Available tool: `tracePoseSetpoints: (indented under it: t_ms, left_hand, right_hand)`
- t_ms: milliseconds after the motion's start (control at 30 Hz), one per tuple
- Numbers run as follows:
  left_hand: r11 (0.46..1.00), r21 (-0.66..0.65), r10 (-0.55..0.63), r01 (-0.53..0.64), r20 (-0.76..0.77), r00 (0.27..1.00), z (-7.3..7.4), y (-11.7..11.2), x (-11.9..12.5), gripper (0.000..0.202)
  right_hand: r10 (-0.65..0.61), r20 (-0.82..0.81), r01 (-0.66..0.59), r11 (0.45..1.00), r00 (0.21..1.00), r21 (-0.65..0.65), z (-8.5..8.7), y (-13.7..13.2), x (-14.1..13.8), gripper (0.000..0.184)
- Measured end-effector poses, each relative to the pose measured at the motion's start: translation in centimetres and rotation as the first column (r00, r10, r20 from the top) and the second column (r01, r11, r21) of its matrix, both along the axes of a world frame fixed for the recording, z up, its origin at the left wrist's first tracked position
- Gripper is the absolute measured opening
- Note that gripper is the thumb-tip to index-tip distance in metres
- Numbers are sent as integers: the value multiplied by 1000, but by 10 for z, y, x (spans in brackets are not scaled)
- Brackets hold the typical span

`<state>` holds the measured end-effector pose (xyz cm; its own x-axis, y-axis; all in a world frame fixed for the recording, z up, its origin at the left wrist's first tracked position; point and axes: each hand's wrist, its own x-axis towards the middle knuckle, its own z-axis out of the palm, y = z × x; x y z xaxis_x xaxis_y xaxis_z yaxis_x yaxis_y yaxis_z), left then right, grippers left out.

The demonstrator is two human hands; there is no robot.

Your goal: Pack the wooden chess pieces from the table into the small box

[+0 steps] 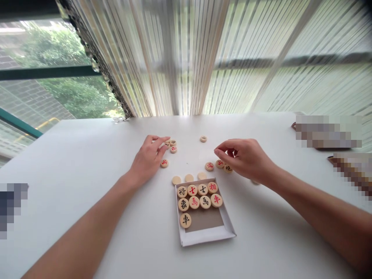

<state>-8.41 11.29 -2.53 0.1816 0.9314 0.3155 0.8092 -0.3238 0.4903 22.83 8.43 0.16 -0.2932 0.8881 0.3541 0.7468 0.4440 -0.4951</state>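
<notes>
My left hand (147, 157) reaches to a small cluster of wooden xiangqi pieces (173, 149), thumb and forefinger apart around a black-marked piece at its near side. A red-marked piece (164, 163) lies just below that hand. My right hand (244, 155) hovers above the table with thumb and forefinger pinched together; what they hold, if anything, is hidden. Under it are red-marked pieces (209, 166) and a black-marked piece (228, 168). A shallow white box (209, 235) holds two full rows of pieces, plus a black chariot piece (185, 220) at the left of the third row.
Three blank-side-up pieces (189, 178) lie along the box's far edge. One black-marked piece (203, 138) sits alone farther back. Another piece (255, 182) is partly hidden by my right wrist. Blurred-out objects (328, 133) stand at the right of the white table (87, 155); a string curtain hangs behind.
</notes>
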Motion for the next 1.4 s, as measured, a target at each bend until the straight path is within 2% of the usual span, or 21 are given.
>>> tracePoseSetpoints:
  t_ms: [200,567,800,900,1033,1133,1233,1333,1400]
  left_hand:
    - [998,-69,-4,-5,-128,992,3,2,6,45]
    - [994,-93,-84,58,-312,946,14,38,18,29]
    - [998,-8,-62,64,-370,927,16,42,19,13]
    - [998,28,-40,54,-377,925,25,40,19,14]
    - [997,55,-32,52,-310,950,45,22,23,17]
    - [995,-44,-92,90,-42,995,55,-8,34,20]
    - [972,-72,-223,225,37,974,53,-42,49,21]
    - [948,-16,-318,319,57,946,44,-68,60,19]
    - [936,70,-347,344,33,937,38,-77,64,16]
  right_hand:
    - [46,-11,-47,999,999,-24,2,-7,-8,21]
    - [101,-45,-103,994,994,-38,-2,-8,-8,19]
    - [155,-40,-158,986,987,-61,-7,-10,-11,20]
    - [166,-53,-169,984,985,-62,-8,-10,-11,20]
    - [170,-77,-174,983,982,-53,-9,-12,-12,20]
    - [150,-165,-167,982,975,-94,-5,-17,-17,21]
    - [137,-303,-214,948,943,-237,0,-25,-24,31]
    - [131,-438,-311,874,889,-372,4,-34,-29,41]
    - [113,-528,-372,829,842,-417,6,-37,-32,44]
